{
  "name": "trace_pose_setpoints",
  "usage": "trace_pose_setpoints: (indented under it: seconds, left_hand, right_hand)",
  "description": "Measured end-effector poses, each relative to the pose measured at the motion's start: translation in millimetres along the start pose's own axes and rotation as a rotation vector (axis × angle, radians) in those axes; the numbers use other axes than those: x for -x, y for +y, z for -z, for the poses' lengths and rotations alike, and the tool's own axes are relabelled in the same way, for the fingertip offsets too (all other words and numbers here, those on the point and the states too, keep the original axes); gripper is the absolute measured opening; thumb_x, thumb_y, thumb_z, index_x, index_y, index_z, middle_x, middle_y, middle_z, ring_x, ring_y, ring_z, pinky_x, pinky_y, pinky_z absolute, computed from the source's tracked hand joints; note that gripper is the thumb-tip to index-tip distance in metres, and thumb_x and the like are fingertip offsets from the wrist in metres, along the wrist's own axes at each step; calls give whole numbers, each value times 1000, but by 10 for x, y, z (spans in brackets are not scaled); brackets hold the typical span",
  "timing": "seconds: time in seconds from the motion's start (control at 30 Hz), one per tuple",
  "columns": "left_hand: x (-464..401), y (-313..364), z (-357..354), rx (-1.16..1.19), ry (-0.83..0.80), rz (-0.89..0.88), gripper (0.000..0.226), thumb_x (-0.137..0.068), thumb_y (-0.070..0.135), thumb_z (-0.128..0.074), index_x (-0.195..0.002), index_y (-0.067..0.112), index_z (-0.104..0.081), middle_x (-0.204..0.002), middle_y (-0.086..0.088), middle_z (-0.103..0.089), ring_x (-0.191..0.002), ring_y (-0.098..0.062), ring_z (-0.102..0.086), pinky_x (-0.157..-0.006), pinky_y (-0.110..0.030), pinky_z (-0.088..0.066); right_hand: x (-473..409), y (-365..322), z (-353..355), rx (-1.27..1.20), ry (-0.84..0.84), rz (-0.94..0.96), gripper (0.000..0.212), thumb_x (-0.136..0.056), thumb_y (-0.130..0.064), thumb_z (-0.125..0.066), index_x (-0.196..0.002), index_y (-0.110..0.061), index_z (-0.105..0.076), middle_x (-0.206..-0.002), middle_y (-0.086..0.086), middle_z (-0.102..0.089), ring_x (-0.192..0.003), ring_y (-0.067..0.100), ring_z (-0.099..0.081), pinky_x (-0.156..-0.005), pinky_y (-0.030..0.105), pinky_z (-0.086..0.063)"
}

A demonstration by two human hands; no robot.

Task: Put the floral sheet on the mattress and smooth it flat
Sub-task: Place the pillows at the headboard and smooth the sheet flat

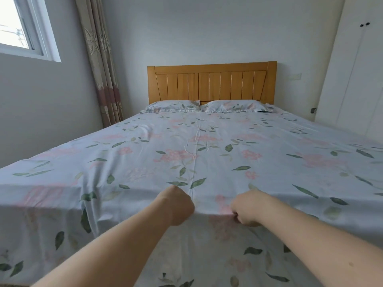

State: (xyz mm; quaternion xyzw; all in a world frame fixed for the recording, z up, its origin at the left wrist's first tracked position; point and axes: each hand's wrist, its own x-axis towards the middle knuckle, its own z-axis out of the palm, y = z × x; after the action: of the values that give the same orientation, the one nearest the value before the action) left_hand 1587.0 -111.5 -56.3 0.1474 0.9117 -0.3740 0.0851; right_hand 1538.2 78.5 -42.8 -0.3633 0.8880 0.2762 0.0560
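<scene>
The floral sheet (207, 146), pale blue with pink flowers and green leaves, covers the whole mattress and hangs over the foot edge towards me. A long crease runs down its middle. My left hand (179, 206) and my right hand (247, 208) are at the foot edge, close together, each with fingers curled into the sheet's fabric where it folds over the edge. The mattress itself is hidden under the sheet.
Two matching floral pillows (172, 106) (235, 106) lie against the wooden headboard (211, 81). A curtain (101, 65) and window (24, 27) are on the left wall. White wardrobe doors (356, 65) stand close to the bed's right side.
</scene>
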Motion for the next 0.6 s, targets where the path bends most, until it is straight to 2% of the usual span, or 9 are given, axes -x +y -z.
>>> trace_pose_setpoints:
  seconds: [0.1, 0.17, 0.23, 0.3, 0.4, 0.53, 0.6]
  left_hand:
    - [172, -120, 259, -34, -9, 36, 19, -89, 6, -50, -87, 16, -65, -86, 1, -65, -81, -21, -64, -78, -33, -52]
    - [250, -143, 427, -72, 12, 69, 22, -87, 2, -48, -71, 16, -54, -69, 3, -53, -62, -17, -53, -68, -30, -48]
    - [290, -138, 502, -95, 35, 94, 27, -86, 1, -47, -65, 17, -47, -63, 4, -46, -56, -15, -46, -64, -28, -45]
    - [294, -79, 469, -86, 22, 94, 28, -88, 2, -48, -65, 16, -46, -63, 4, -45, -62, -17, -50, -66, -29, -44]
    - [263, 112, 310, -102, -38, 68, 22, -91, 4, -50, -73, 16, -53, -67, 3, -47, -70, -20, -54, -66, -29, -41]
    - [163, 261, 108, -132, -65, 29, 19, -92, 4, -49, -81, 16, -60, -73, 2, -54, -70, -20, -55, -65, -30, -40]
    - [139, 251, 33, -121, -80, -3, 18, -91, 5, -50, -92, 15, -65, -77, 2, -58, -72, -20, -59, -68, -31, -44]
  right_hand:
    - [131, 105, 163, -51, 98, -6, 24, -93, -14, -45, -107, -12, -65, -111, 9, -64, -97, 29, -62, -74, 33, -45]
    - [235, 166, 252, -57, 139, -17, 19, -91, -12, -44, -96, -13, -63, -95, 8, -62, -82, 28, -58, -69, 31, -42]
    - [292, 160, 277, -55, 152, -23, 17, -89, -10, -44, -90, -15, -60, -82, 5, -55, -77, 27, -54, -67, 31, -41]
    - [304, 74, 213, -42, 135, -36, 19, -88, -8, -45, -93, -14, -62, -93, 7, -62, -82, 28, -57, -70, 31, -42]
    - [242, -132, -19, -34, 104, -43, 26, -86, -5, -46, -102, -12, -66, -109, 8, -66, -95, 29, -64, -87, 37, -48]
    - [177, -218, -107, -70, -13, -27, 24, -88, -10, -46, -105, -13, -63, -110, 7, -65, -101, 27, -63, -80, 36, -47]
    - [182, -138, 35, -234, -139, 15, 10, -89, -16, -48, -88, -16, -58, -95, 6, -64, -89, 26, -62, -74, 33, -44]
